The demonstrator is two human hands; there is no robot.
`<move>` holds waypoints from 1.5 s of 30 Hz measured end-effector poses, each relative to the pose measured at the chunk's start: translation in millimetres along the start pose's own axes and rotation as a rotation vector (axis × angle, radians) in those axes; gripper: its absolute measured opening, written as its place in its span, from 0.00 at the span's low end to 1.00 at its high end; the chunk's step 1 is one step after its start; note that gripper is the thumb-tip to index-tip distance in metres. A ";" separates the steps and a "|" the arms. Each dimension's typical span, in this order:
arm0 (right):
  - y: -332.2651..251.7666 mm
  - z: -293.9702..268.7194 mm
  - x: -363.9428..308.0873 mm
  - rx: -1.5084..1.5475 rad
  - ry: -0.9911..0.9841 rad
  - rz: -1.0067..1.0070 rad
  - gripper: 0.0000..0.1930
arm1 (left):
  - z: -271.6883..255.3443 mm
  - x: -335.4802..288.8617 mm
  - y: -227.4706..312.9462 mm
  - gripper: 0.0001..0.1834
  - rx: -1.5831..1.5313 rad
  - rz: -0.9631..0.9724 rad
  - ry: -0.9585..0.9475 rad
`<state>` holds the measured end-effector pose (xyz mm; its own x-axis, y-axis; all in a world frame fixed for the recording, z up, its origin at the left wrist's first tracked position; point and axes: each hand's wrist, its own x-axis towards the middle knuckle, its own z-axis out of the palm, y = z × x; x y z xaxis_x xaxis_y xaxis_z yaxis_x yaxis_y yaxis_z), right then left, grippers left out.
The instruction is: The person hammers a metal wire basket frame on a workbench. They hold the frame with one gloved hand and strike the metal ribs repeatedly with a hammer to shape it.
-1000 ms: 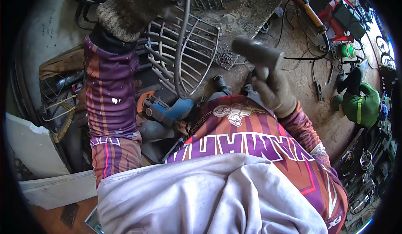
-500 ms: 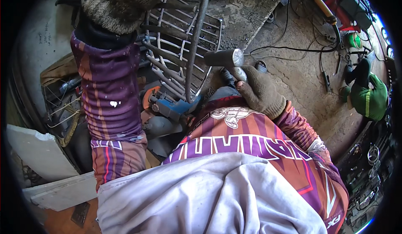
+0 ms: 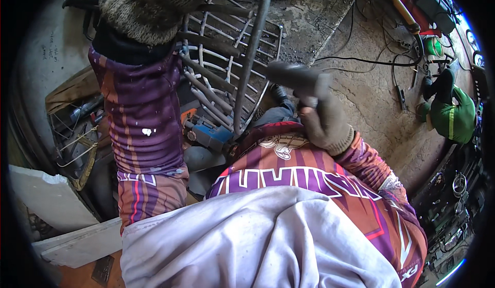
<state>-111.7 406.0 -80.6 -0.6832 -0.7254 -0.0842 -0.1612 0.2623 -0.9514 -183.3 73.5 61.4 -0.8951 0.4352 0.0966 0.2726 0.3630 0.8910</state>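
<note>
My right hand, in a knitted glove, is wrapped round the short handle of a hammer with a thick cylindrical head, blurred by motion. The hammer head is beside a dark bent metal tube, apparently just right of it. My left hand, gloved in thick brown-grey knit, is up at the top edge beside the upper end of the bent tubes; its fingers are hidden, so its grip does not show. Below the tubes lies a rack of thin metal bars.
A blue and orange power tool lies under the rack. White boards lean at the left. Cables cross the concrete floor to the right. A person in green is low down at the far right, near a green reel.
The hammer has moved a little to the right and its head has turned, now smeared by motion. The whole view has shifted slightly; my left hand stays by the tubes.
</note>
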 end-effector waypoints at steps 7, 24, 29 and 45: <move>-8.4 -5.9 4.4 -0.093 0.050 -0.028 0.18 | 0.4 12.7 1.2 0.22 0.061 0.071 -0.091; -26.5 -17.1 5.1 -0.016 0.021 0.157 0.18 | 8.6 3.9 -23.9 0.26 -0.088 -0.097 0.107; -19.5 -8.3 20.6 -0.416 -0.275 0.325 0.18 | 11.4 15.5 -3.4 0.25 0.911 0.361 0.169; -2.0 -77.5 81.9 -0.416 0.478 0.200 0.25 | -32.8 -89.4 -34.8 0.15 -1.116 0.110 0.139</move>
<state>-222.6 395.4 -62.6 -0.9539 -0.2999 -0.0153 -0.1945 0.6559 -0.7294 -124.4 -5.2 36.3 -0.9361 0.2987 0.1859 -0.0523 -0.6407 0.7660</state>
